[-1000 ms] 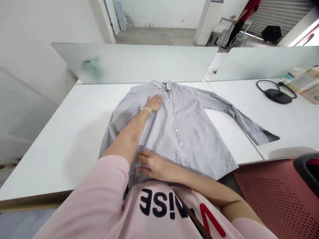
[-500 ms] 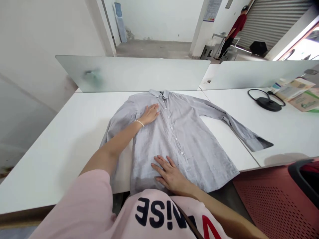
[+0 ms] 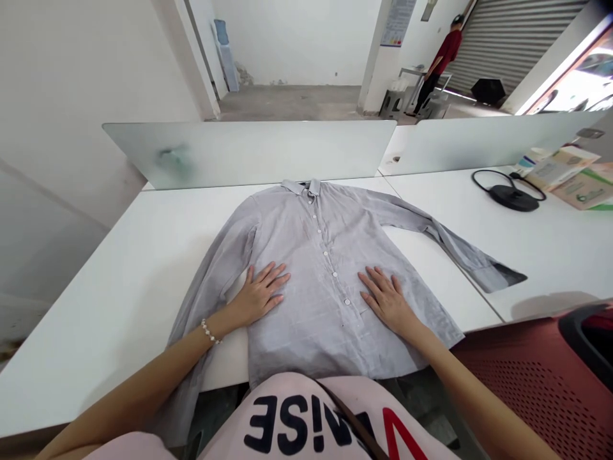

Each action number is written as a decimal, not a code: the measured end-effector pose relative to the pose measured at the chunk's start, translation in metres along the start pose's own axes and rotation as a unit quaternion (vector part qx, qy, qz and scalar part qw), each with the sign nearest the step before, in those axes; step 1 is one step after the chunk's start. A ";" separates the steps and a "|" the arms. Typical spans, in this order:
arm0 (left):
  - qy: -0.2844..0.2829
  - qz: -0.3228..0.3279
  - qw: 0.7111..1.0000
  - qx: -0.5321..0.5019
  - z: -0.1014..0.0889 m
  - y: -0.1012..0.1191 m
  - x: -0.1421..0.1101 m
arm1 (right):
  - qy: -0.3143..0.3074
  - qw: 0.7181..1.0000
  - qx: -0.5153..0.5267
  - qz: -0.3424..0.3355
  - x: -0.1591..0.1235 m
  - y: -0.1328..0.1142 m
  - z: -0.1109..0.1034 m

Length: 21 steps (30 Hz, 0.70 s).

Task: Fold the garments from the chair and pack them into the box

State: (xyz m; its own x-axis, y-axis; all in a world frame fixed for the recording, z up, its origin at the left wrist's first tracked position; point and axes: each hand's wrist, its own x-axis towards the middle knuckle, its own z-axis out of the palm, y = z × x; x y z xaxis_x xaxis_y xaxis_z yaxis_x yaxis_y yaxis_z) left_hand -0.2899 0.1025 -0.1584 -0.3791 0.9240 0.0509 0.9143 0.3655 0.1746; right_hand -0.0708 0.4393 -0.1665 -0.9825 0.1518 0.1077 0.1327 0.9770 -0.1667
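A grey long-sleeved button-up shirt (image 3: pixel 306 319) lies front side up on the white table, its collar at the far edge near the glass divider. My left hand (image 3: pixel 258 295) rests flat on the shirt's left side, fingers spread. On the other side of the button line, my right hand (image 3: pixel 387 299) also lies flat with fingers apart. Neither hand grips the cloth. The right-hand sleeve stretches out across the table to its cuff, while the left-hand sleeve runs down toward me under my left forearm and over the front edge.
A frosted glass divider (image 3: pixel 258 152) stands along the back of the white table (image 3: pixel 119 275). To the right are a black round base with a cable (image 3: pixel 514 197) and several boxes (image 3: pixel 584 185). A red perforated chair (image 3: pixel 541 390) touches the front right. A person (image 3: pixel 438 67) stands far behind.
My left hand has come down from the chest near the collar to the shirt's left side. My right hand has moved up and right across the buttons. The shirt front looks smoother.
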 end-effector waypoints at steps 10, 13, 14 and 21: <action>-0.024 0.056 0.994 -0.096 -0.045 0.029 0.038 | 0.104 0.980 0.033 0.166 0.013 0.099 -0.051; -0.026 0.102 0.983 -0.151 -0.043 0.065 0.067 | 0.137 0.959 -0.027 0.248 0.005 0.153 -0.071; -0.034 0.117 0.979 -0.161 -0.038 0.075 0.075 | 0.139 0.951 -0.040 0.272 0.000 0.167 -0.076; -0.073 0.159 0.974 -0.143 0.004 0.100 0.092 | 0.088 0.900 -0.083 0.419 -0.027 0.224 -0.082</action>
State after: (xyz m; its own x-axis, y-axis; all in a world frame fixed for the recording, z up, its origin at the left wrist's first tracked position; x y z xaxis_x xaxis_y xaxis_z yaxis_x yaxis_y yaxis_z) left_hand -0.2322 0.2243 -0.1400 -0.0389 0.9992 0.0105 0.8973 0.0303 0.4404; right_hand -0.0038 0.6660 -0.1268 -0.4933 0.8533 0.1688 0.8499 0.5142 -0.1151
